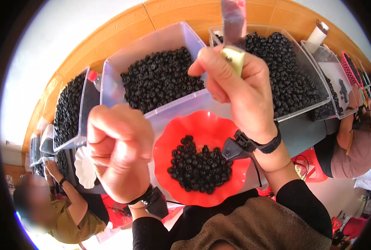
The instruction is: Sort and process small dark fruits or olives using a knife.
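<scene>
Your right hand [246, 89] grips the pale yellow-green handle of a flat metal-bladed knife [234, 37], held up with its blade pointing away from you, in front of the wide clear plastic bin [303, 110]. Your left hand [121, 148] is clenched, fingers curled in (whether anything sits inside that fist, I cannot tell). It is raised to the left of the red plastic bowl with a wavy rim [162, 152]. Small, hollow, black, rounded pieces [200, 168] lie heaped in the bowl below, between your forearms. More fill the clear bin and the pale lilac translucent plastic bin [110, 85] beyond your hands.
</scene>
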Motion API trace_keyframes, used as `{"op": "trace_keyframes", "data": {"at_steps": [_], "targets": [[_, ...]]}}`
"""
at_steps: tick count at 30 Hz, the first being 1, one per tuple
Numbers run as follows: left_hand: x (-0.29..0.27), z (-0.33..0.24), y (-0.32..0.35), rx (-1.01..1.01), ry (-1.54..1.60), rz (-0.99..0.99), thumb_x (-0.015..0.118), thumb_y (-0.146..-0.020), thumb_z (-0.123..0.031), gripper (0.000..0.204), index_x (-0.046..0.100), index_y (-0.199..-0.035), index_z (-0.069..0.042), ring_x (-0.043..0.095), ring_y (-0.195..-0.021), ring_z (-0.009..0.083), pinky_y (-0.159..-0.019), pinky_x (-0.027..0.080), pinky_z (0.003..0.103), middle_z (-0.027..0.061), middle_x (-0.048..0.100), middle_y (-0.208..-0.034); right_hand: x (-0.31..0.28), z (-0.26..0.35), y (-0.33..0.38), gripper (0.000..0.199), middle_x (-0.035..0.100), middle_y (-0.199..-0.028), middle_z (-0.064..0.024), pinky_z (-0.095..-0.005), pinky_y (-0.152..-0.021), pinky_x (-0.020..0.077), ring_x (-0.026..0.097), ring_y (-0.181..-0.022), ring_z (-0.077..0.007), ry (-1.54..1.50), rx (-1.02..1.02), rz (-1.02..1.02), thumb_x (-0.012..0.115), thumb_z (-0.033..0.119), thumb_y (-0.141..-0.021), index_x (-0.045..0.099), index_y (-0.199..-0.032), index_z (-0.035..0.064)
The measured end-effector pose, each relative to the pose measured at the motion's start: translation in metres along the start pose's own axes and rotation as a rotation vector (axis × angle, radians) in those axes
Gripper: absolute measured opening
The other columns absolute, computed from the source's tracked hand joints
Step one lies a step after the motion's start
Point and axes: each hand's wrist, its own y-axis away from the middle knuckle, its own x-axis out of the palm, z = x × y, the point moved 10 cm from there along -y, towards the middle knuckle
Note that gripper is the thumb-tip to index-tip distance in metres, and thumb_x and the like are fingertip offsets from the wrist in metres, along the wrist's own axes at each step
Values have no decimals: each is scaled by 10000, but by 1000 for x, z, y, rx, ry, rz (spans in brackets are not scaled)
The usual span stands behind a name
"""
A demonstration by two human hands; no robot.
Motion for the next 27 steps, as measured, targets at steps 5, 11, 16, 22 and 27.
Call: {"op": "trace_keyframes", "data": {"at_steps": [5, 11, 16, 22, 27], "targets": [[11, 25, 10, -154, -554, -82, 609, -762, 60, 109, 566, -851, 12, 518, -646, 114, -594, 407, 236, 81, 561, -780, -1, 5, 3, 307, 425, -518, 61, -189, -446, 234, 337, -459, -12, 8, -28, -25, 601, 299, -927, 660, -797, 27], [-3, 80, 30, -271, -1105, 253, 653, -785, -4, 78, 659, -863, -13, 616, -704, 188, -649, 458, 294, 73, 651, -788, 1, 19, 7, 298, 416, -524, 69, -186, -438, 241, 341, -460, -8, -148, -68, 37, 609, 293, -924, 657, -808, 23], [-23, 127, 51, -247, -1353, 495, 647, -749, -12, 122, 637, -871, -22, 609, -794, 340, -709, 479, 389, 137, 633, -822, 2, 31, 17, 290, 429, -529, 65, -182, -436, 244, 348, -459, -6, -170, -73, 74, 615, 287, -921, 658, -812, 21], [-27, 157, 65, -355, -1557, 735, 610, -705, 10, 185, 614, -889, -15, 583, -900, 336, -733, 476, 429, 134, 595, -877, 2, 39, 20, 290, 431, -531, 62, -186, -438, 248, 351, -457, -8, -200, -99, 83, 598, 274, -933, 657, -815, 16], [-27, 166, 75, -294, -1759, 762, 572, -687, 16, 97, 574, -783, 3, 571, -847, 357, -717, 478, 433, 153, 559, -841, -4, 43, 19, 288, 416, -525, 60, -193, -439, 246, 338, -458, -10, -199, -108, 33, 584, 261, -944, 649, -825, 7]]}}
